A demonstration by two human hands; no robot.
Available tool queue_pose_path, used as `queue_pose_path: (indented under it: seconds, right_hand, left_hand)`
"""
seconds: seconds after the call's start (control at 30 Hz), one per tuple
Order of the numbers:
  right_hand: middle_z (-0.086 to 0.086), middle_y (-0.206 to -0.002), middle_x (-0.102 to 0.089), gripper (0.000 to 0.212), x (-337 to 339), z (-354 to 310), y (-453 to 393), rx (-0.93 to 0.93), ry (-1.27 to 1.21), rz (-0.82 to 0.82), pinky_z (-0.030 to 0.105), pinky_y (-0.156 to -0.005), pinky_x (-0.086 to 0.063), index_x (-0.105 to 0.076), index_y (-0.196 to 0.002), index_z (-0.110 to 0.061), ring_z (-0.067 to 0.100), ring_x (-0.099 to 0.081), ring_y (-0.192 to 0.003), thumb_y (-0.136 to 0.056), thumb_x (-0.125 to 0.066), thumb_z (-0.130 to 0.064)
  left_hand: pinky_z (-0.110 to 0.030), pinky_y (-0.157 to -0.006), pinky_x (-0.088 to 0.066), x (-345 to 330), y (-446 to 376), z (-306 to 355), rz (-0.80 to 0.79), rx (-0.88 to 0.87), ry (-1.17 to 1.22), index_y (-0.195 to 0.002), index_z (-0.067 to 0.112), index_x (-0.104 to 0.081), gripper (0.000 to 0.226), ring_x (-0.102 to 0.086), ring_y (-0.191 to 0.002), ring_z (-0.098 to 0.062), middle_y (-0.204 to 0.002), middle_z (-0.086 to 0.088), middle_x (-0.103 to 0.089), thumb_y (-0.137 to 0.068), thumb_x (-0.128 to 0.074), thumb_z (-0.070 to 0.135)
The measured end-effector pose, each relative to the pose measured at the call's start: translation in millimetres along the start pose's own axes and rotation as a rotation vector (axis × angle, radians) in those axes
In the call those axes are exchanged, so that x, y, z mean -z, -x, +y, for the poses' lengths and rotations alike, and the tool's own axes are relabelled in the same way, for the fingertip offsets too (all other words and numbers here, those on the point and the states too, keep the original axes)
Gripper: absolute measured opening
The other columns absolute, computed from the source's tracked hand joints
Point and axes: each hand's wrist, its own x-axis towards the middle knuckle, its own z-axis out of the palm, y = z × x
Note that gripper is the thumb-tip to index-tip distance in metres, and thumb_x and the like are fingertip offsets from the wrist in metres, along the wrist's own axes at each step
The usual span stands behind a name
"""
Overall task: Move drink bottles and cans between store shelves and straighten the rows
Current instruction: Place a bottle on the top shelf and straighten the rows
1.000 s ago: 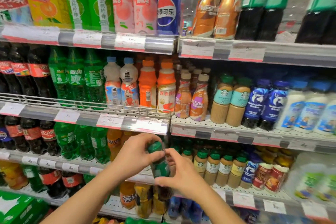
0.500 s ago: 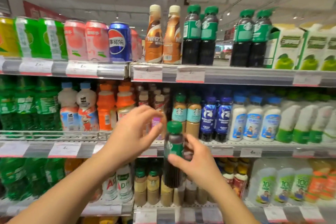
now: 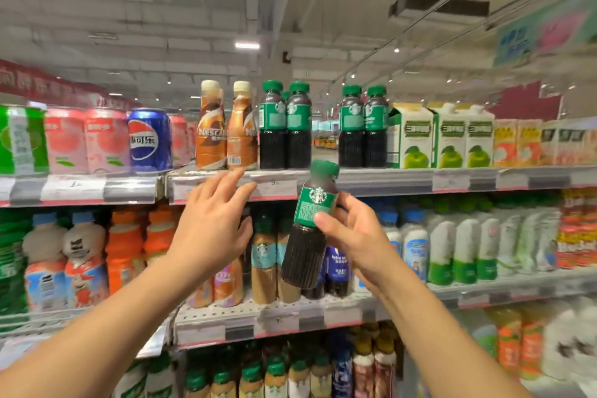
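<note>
The dark coffee bottle point(image 3: 309, 226) with the green cap and green label is in your right hand point(image 3: 357, 237), tilted so its cap leans right toward the front edge of the top shelf point(image 3: 387, 178). Your thumb lies across the lower part of the label and your fingers curl round the far side, so the grip is a wrap around its middle. It touches no shelf; it hangs in front of the price strip, below and between the two pairs of matching green-capped bottles. Your left hand point(image 3: 211, 231) is spread, fingers straight and apart, holding nothing, its fingertips level with the top shelf's front edge just below the brown coffee bottles point(image 3: 226, 128).

As for progress, you look to be mid-transfer: one bottle is off a shelf and not yet set down. The left pair point(image 3: 286, 126) and the right pair point(image 3: 363, 128) of matching bottles stand upright at the front edge of the top shelf with an open gap between them, which seems the likely place for this one. What is left, by my reading, is to bring the bottle upright, stand it in that gap with its label facing out, and align it with its neighbours. The rows on the middle shelf point(image 3: 290, 317) are blurred, so I cannot tell whether they need straightening.
</note>
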Motion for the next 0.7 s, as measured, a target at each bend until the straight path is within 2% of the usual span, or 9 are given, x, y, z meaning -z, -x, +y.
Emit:
queue_pose_path:
  seconds: [0.1,0.17,0.23,0.3,0.4,0.47,0.57,0.7]
  right_hand:
    - [0.01,-0.122,-0.074,0.051,10.6,-8.9,-11.0,0.036,0.036,0.033,0.038,-0.098,-0.056,-0.059,-0.131,-0.013,0.026,-0.07,-0.116,-0.083,-0.075,-0.017]
    - [0.006,-0.126,-0.073,0.05,17.8,-20.3,-21.4,0.074,0.112,0.056,0.046,-0.104,-0.054,-0.062,-0.13,-0.017,0.026,-0.069,-0.118,-0.084,-0.079,-0.022]
    - [0.002,-0.125,-0.072,0.041,25.7,-36.1,-35.2,0.129,0.193,0.097,0.051,-0.106,-0.052,-0.063,-0.128,-0.019,0.023,-0.069,-0.117,-0.09,-0.078,-0.018]
    - [-0.003,-0.118,-0.074,0.035,30.9,-54.6,-51.4,0.188,0.267,0.18,0.05,-0.106,-0.053,-0.064,-0.124,-0.021,0.016,-0.07,-0.113,-0.092,-0.075,-0.014]
    - [-0.007,-0.112,-0.072,0.034,32.9,-81.1,-77.0,0.258,0.415,0.304,0.046,-0.104,-0.054,-0.062,-0.121,-0.022,0.009,-0.068,-0.106,-0.091,-0.077,-0.019]
    - [-0.009,-0.113,-0.068,0.04,31.5,-91.2,-91.7,0.303,0.546,0.38,0.04,-0.097,-0.055,-0.058,-0.123,-0.021,0.008,-0.066,-0.103,-0.089,-0.079,-0.024]
    - [-0.007,-0.113,-0.064,0.054,22.7,-92.0,-108.8,0.34,0.759,0.492,0.032,-0.086,-0.048,-0.051,-0.128,-0.019,0.013,-0.062,-0.101,-0.086,-0.081,-0.034]
    - [0.008,-0.12,-0.067,0.07,8.1,-80.6,-126.5,0.309,0.966,0.607,0.042,-0.09,-0.055,-0.045,-0.133,-0.017,0.03,-0.063,-0.108,-0.082,-0.081,-0.048]
  left_hand:
    - [-0.053,-0.111,-0.04,-8.1,-1.2,-0.6,-0.017,0.015,-0.036,-0.145,0.018,-0.052,0.064,-0.038,-0.142,-0.036,-0.156,-0.011,-0.044,-0.085,-0.068,0.034]
    - [-0.053,-0.108,-0.042,-11.9,-1.3,-1.3,-0.018,0.016,-0.052,-0.143,0.018,-0.055,0.063,-0.041,-0.14,-0.036,-0.153,-0.011,-0.047,-0.083,-0.069,0.034]
    - [-0.052,-0.108,-0.042,-13.6,-1.9,-2.6,-0.008,0.007,-0.074,-0.142,0.019,-0.056,0.06,-0.043,-0.138,-0.035,-0.151,-0.01,-0.049,-0.085,-0.065,0.035]
    - [-0.05,-0.108,-0.043,-13.4,-4.2,-3.7,0.021,-0.008,-0.085,-0.14,0.018,-0.057,0.058,-0.047,-0.133,-0.034,-0.146,-0.009,-0.052,-0.085,-0.059,0.036]
    - [-0.047,-0.103,-0.044,-11.3,-10.8,-3.2,0.066,-0.016,-0.091,-0.137,0.015,-0.058,0.057,-0.052,-0.123,-0.033,-0.136,-0.009,-0.058,-0.084,-0.057,0.036]
    - [-0.046,-0.101,-0.045,-10.7,-14.0,-2.2,0.077,-0.008,-0.096,-0.138,0.015,-0.057,0.058,-0.053,-0.121,-0.032,-0.132,-0.007,-0.059,-0.084,-0.06,0.036]
    - [-0.047,-0.101,-0.045,-12.6,-15.1,-1.3,0.064,-0.001,-0.117,-0.139,0.014,-0.057,0.061,-0.052,-0.121,-0.033,-0.132,-0.008,-0.059,-0.083,-0.059,0.039]
    - [-0.046,-0.099,-0.045,-11.8,-15.2,-0.7,0.069,0.003,-0.126,-0.138,0.015,-0.058,0.062,-0.053,-0.118,-0.031,-0.129,-0.007,-0.06,-0.082,-0.058,0.041]
